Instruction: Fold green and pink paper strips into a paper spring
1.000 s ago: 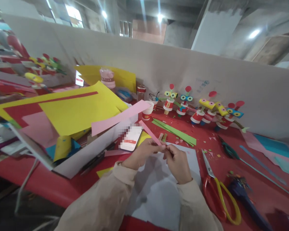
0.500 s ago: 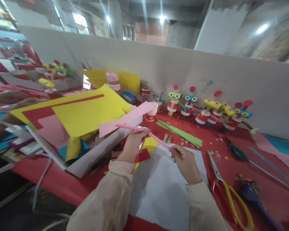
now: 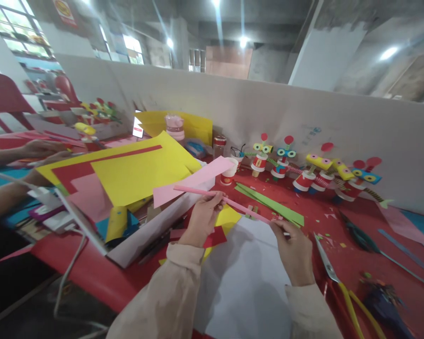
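Observation:
A long, narrow pink paper strip (image 3: 245, 207) is stretched between my two hands. My left hand (image 3: 204, 216) pinches it near its middle, and its free end points left over the stacked paper. At the strip's right end, my right hand (image 3: 294, 247) is closed with fingertips pressed on the paper. Beneath both hands lies a white sheet (image 3: 247, 278). Under my left wrist are a red paper piece (image 3: 217, 236) and a yellow paper piece (image 3: 228, 216). Small folded paper springs (image 3: 253, 211) rest just beyond the strip.
Paper-cup figures (image 3: 259, 162) line the back wall. Green strips (image 3: 268, 202) lie before them. Scissors (image 3: 330, 263), dark-handled pliers (image 3: 360, 233) and a blue tool (image 3: 388, 306) lie right. A box with yellow sheets (image 3: 141, 169) fills the left, near another person's arms (image 3: 17, 188).
My right hand has moved right along the strip, away from my left hand, which keeps its pinch. The whole view has shifted slightly.

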A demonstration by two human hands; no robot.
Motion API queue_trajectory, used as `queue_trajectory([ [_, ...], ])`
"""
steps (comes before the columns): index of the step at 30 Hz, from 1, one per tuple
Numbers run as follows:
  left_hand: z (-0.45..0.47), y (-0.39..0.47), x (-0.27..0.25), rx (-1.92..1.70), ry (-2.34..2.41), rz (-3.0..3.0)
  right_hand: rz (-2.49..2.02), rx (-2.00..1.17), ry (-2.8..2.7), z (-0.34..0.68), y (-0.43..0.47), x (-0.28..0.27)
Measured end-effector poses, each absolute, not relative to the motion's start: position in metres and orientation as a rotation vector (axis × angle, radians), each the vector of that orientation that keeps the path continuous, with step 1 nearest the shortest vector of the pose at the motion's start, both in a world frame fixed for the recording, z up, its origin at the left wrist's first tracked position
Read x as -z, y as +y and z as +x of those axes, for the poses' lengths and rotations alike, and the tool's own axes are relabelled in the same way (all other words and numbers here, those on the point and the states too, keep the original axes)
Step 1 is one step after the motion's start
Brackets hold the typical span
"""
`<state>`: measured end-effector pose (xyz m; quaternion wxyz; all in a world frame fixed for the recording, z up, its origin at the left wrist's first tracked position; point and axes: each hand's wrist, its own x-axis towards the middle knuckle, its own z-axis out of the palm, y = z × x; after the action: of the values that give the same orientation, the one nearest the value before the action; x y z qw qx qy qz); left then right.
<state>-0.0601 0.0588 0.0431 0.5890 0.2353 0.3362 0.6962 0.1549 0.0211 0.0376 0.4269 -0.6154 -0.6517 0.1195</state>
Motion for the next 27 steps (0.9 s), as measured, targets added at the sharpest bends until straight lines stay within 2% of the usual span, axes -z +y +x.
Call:
queue_trajectory([
  [5,-0.059,0.056,-0.045,-1.584,0.765,0.55,-1.481,-0.155,-1.6,0.159,0.024,-0.031],
  [12,-0.058,0.057,-0.042,-1.617,0.716,0.61,-1.324,0.285,-1.582,0.151,0.023,-0.03],
  [27,-0.053,0.055,-0.043,-1.561,0.875,0.786,-1.161,0.263,-1.688,0.136,0.016,-0.026],
])
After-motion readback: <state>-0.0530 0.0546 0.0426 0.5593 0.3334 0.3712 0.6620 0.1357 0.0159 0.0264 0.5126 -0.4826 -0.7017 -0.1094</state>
